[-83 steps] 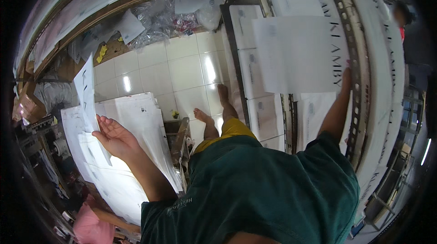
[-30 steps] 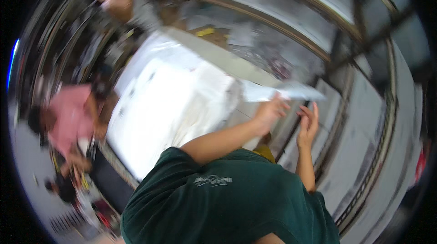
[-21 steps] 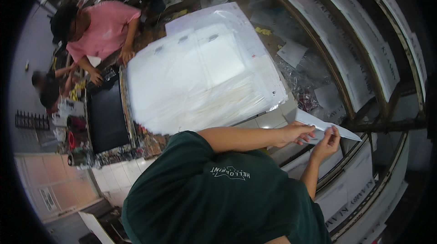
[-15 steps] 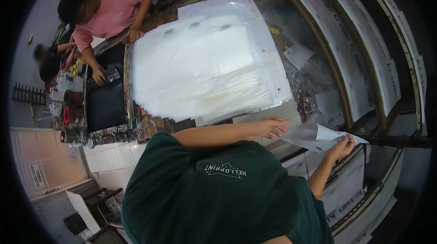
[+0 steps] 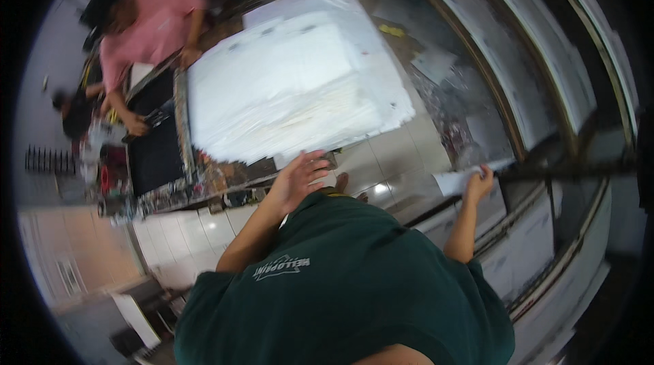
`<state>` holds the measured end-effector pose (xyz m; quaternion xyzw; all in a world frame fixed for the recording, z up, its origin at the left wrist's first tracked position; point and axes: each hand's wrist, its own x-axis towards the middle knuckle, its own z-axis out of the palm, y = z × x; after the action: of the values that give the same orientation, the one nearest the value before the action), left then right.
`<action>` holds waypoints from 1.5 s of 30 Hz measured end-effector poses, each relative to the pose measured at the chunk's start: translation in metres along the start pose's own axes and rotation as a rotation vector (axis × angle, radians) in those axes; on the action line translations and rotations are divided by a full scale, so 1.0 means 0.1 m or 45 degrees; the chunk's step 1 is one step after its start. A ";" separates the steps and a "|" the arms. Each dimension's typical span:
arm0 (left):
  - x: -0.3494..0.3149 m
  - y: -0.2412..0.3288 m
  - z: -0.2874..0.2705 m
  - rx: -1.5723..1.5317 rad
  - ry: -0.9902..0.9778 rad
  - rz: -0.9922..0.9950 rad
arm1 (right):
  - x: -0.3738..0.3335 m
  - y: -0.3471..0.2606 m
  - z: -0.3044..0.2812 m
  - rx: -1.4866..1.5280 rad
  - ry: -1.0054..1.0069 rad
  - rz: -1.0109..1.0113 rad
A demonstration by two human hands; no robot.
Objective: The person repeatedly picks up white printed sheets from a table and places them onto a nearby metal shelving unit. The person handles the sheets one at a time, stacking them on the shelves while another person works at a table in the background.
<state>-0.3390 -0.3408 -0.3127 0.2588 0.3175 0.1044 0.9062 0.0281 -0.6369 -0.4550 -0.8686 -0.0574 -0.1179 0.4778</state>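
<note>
My left hand (image 5: 303,178) is raised with its fingers apart and holds nothing. It is just in front of the near edge of a large stack of thin white sheets (image 5: 272,96) on the table. Small grey marks show near the stack's far edge. Out to the right, my right hand (image 5: 480,182) pinches a white sheet (image 5: 451,183) beside the rack. Blur hides the exact fingertip contact, and only part of that sheet shows.
Racks with long rails (image 5: 487,65) holding printed white sheets curve along the right. At the far left, a person in a pink shirt (image 5: 146,31) works over a dark screen frame (image 5: 158,161). Tiled floor (image 5: 388,147) lies between table and rack.
My left hand has swung left, away from the held sheet, toward the stack's near edge. The right hand has shifted slightly left and up with the sheet. The view has turned and blurred.
</note>
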 end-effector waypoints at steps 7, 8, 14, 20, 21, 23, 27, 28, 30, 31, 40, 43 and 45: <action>-0.08 -0.14 0.13 0.005 0.086 0.031 | -0.36 0.05 0.08 -0.170 0.036 0.162; -0.05 -0.15 0.13 -0.004 0.097 0.043 | -0.35 0.05 0.05 -0.230 0.044 0.140; -0.04 0.06 0.09 0.102 0.181 0.123 | -0.31 0.04 -0.01 -0.177 0.073 0.030; 0.04 0.44 -0.10 -0.008 0.105 0.216 | -0.34 0.21 0.09 -0.254 0.024 -0.133; 0.04 0.45 -0.19 -0.053 0.085 0.250 | -0.39 0.12 0.15 -0.303 -0.032 -0.108; 0.02 0.47 -0.36 -0.124 0.067 0.298 | -0.45 -0.10 0.20 -0.362 -0.103 -0.088; 0.13 0.52 -0.65 -0.263 0.163 0.381 | -0.52 -0.35 0.34 -0.431 -0.204 -0.083; 0.17 0.55 -0.71 -0.301 0.198 0.404 | -0.51 -0.32 0.38 -0.424 -0.221 -0.099; 0.31 0.59 -0.92 -0.389 0.264 0.474 | -0.48 -0.23 0.45 -0.420 -0.244 -0.127; 0.37 0.61 -1.01 -0.433 0.296 0.506 | -0.48 -0.26 0.47 -0.379 -0.259 -0.147; 0.67 0.91 -1.74 -0.879 0.422 0.825 | -0.49 -0.42 0.35 -0.362 -0.264 -0.008; 0.70 1.06 -1.93 -1.049 0.511 0.996 | -0.54 -0.54 0.26 -0.384 -0.204 0.017; 0.77 1.19 -2.09 -1.165 0.567 1.090 | -0.57 -0.57 0.21 -0.358 -0.192 0.054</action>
<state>-0.4143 -0.1291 -0.4283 -0.0766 0.2898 0.6303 0.7161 -0.0355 -0.5880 -0.4343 -0.9343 -0.0579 -0.0491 0.3484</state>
